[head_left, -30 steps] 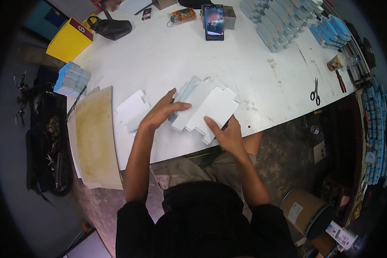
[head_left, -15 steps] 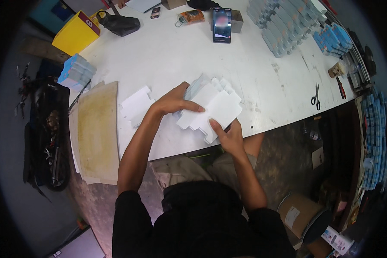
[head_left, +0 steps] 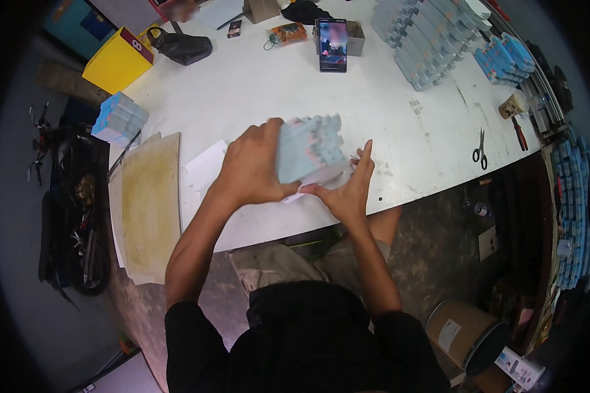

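Note:
A stack of die-cut cardboard blanks (head_left: pixel 311 147), light blue on its upper face with a notched edge, stands tilted over the near middle of the table. My left hand (head_left: pixel 252 167) is wrapped round its left side, with the thumb along the lower edge. My right hand (head_left: pixel 347 193) cups the lower right corner, thumb near the left thumb and one finger pointing up. Its other fingers are partly hidden by the stack, which is slightly blurred. White blanks (head_left: pixel 203 164) lie on the table beside my left wrist.
Tall stacks of grey-blue blanks (head_left: pixel 426 49) stand at the far right, near smaller blue ones (head_left: pixel 503 59). A propped phone (head_left: pixel 333 46), scissors (head_left: pixel 480 150) and a cup (head_left: pixel 512 105) are on the white table (head_left: pixel 400 118). Yellowed boards (head_left: pixel 151 203) lie left.
The stack has been turned from its white side to its light blue side and tilted up. My left hand has moved round its left side; my right hand has shifted to its lower right corner.

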Demonstrator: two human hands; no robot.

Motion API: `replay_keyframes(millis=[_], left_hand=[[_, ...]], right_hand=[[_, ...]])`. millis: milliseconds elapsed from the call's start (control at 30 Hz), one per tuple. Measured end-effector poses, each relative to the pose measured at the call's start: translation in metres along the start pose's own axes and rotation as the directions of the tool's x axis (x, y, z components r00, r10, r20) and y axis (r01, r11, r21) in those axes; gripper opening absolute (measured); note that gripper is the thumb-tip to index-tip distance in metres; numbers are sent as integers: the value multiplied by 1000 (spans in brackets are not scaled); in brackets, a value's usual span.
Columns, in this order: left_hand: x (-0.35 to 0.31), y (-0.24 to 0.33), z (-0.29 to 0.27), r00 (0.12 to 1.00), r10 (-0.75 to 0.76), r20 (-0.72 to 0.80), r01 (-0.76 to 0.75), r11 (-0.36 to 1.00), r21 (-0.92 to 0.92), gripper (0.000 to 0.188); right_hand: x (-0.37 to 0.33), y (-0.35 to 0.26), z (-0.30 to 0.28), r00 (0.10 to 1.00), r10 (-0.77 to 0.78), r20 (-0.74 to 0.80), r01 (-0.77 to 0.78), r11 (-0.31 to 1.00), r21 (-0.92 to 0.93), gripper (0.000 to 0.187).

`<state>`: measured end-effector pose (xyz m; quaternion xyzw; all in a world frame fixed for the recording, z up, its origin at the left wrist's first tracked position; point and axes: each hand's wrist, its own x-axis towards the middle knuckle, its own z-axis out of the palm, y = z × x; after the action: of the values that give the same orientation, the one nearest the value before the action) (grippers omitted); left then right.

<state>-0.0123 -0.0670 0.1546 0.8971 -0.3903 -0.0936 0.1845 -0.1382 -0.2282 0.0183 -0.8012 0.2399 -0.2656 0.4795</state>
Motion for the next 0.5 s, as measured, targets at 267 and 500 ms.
replay_keyframes(millis=[267,500], left_hand=[[-11,-8,38,956,243,165,-267,953,141,129],[-21,-10,40,966,257,40,-260,958,121,138]], right_hand=[[44,28,-35,850,-298,434,372,923,-96,159],[50,31,-23,743,-361,563,375,922,96,126]])
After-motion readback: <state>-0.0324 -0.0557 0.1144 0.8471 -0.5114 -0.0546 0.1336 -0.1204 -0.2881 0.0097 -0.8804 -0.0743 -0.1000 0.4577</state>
